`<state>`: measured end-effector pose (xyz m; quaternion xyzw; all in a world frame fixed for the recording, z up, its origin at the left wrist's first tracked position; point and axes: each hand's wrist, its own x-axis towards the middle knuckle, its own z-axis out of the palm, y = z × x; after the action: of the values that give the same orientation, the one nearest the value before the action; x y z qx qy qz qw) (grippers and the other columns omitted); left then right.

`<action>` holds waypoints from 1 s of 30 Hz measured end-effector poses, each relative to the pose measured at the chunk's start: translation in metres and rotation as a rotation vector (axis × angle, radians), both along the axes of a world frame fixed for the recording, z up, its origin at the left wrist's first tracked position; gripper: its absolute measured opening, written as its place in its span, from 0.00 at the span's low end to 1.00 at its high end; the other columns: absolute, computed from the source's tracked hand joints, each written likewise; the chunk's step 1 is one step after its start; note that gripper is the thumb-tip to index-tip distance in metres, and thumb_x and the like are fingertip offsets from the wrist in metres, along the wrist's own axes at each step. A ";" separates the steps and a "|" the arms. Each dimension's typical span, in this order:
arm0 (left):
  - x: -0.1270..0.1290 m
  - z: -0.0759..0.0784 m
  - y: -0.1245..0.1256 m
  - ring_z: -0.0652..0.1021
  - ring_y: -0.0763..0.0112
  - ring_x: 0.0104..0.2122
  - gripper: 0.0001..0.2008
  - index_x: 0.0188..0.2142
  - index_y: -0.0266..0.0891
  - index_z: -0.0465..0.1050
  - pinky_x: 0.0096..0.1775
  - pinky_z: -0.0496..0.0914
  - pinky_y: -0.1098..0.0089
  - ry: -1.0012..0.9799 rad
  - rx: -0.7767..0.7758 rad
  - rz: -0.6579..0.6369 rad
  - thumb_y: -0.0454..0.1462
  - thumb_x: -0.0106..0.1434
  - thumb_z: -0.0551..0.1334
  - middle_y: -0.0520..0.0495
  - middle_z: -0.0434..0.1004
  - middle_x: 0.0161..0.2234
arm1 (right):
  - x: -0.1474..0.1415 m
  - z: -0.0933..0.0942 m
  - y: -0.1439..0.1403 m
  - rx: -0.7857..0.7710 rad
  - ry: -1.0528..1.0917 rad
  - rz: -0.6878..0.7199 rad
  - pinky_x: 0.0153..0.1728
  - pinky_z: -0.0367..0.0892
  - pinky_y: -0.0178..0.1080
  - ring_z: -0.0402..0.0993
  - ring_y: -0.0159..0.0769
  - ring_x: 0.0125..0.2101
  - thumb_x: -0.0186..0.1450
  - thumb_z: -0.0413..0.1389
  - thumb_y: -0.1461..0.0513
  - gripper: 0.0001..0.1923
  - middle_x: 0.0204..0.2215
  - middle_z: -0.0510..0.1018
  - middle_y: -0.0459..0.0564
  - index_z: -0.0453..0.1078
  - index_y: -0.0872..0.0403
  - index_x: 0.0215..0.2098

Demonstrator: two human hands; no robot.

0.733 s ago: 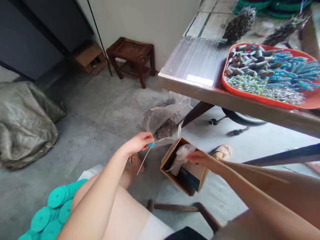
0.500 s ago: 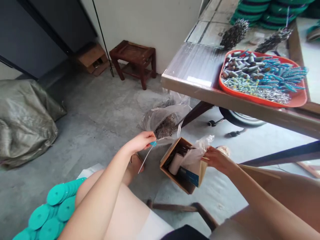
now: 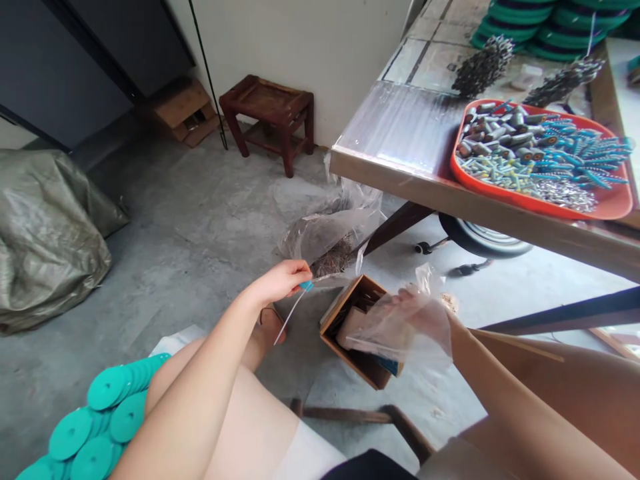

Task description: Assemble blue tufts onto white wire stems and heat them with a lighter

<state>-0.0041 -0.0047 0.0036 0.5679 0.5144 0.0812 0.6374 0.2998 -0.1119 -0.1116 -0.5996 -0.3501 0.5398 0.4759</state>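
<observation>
My left hand (image 3: 283,283) is closed, its fingertips pinching a small blue piece (image 3: 307,285). A thin white strand (image 3: 286,323) hangs from that piece down toward my leg. To the right, my right hand (image 3: 417,307) is over an open cardboard box (image 3: 333,313), partly veiled by a crumpled clear plastic bag (image 3: 385,327). The fingers seem closed on the bag, though the plastic blurs them. Inside the box are a pale roll-like thing (image 3: 351,327) and dark items I cannot make out. Just beyond my left hand, another clear bag (image 3: 310,237) holds thin brownish metal-looking pieces.
A red tray (image 3: 615,207) of metal cylinders, blue pieces and small fasteners rests on the table (image 3: 385,127) at right. Stacked green discs (image 3: 107,387) lie at lower left. A wooden stool (image 3: 270,100) stands by the wall, and a tarp-covered heap (image 3: 45,233) at left.
The plastic bag at my right hand has spread out and now drapes over the hand and the box. My left hand has barely moved. The view has shifted slightly left.
</observation>
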 end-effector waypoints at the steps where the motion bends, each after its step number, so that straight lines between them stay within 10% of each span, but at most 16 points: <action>1: 0.000 0.000 0.000 0.59 0.83 0.16 0.07 0.23 0.35 0.61 0.18 0.52 0.79 0.000 0.000 0.000 0.38 0.52 0.55 0.57 0.57 0.18 | 0.000 0.000 0.001 -0.009 0.004 0.044 0.31 0.67 0.38 0.69 0.29 0.26 0.63 0.49 0.53 0.18 0.20 0.67 0.43 0.61 0.57 0.22; 7: 0.000 0.001 0.001 0.58 0.83 0.16 0.06 0.23 0.36 0.61 0.18 0.51 0.79 -0.001 -0.005 0.000 0.37 0.52 0.54 0.57 0.56 0.17 | -0.006 -0.007 0.006 -0.059 -0.192 0.163 0.34 0.66 0.39 0.70 0.32 0.30 0.65 0.46 0.51 0.19 0.25 0.70 0.47 0.64 0.58 0.27; 12: 0.001 0.000 0.003 0.58 0.83 0.15 0.06 0.22 0.36 0.60 0.18 0.51 0.79 0.007 0.000 0.002 0.36 0.53 0.54 0.57 0.56 0.16 | -0.066 -0.021 -0.006 -0.129 -0.530 0.327 0.47 0.60 0.46 0.67 0.37 0.42 0.64 0.51 0.59 0.09 0.37 0.72 0.51 0.68 0.59 0.33; 19: -0.001 -0.006 0.005 0.58 0.83 0.15 0.06 0.23 0.36 0.60 0.18 0.50 0.79 0.037 -0.007 0.017 0.36 0.54 0.54 0.57 0.57 0.16 | -0.076 0.012 -0.016 -0.284 -0.816 0.516 0.54 0.44 0.52 0.50 0.49 0.57 0.55 0.50 0.72 0.16 0.48 0.67 0.57 0.68 0.57 0.41; 24: -0.001 -0.007 0.006 0.58 0.83 0.15 0.06 0.22 0.35 0.61 0.17 0.51 0.79 0.035 -0.002 0.008 0.36 0.52 0.55 0.57 0.57 0.16 | -0.039 0.020 -0.027 -0.557 -0.738 0.402 0.35 0.63 0.46 0.71 0.43 0.33 0.50 0.51 0.73 0.17 0.30 0.71 0.52 0.64 0.58 0.39; 30: 0.002 -0.002 0.004 0.57 0.83 0.15 0.07 0.22 0.35 0.61 0.17 0.50 0.79 0.037 -0.009 0.021 0.37 0.52 0.56 0.57 0.56 0.15 | -0.091 0.011 -0.007 -0.438 -0.283 0.251 0.19 0.62 0.31 0.66 0.26 0.17 0.61 0.46 0.68 0.14 0.22 0.69 0.42 0.59 0.57 0.46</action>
<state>-0.0018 -0.0006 0.0015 0.5609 0.5324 0.0749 0.6296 0.2086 -0.1192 -0.1006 -0.7093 -0.3596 0.5683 0.2111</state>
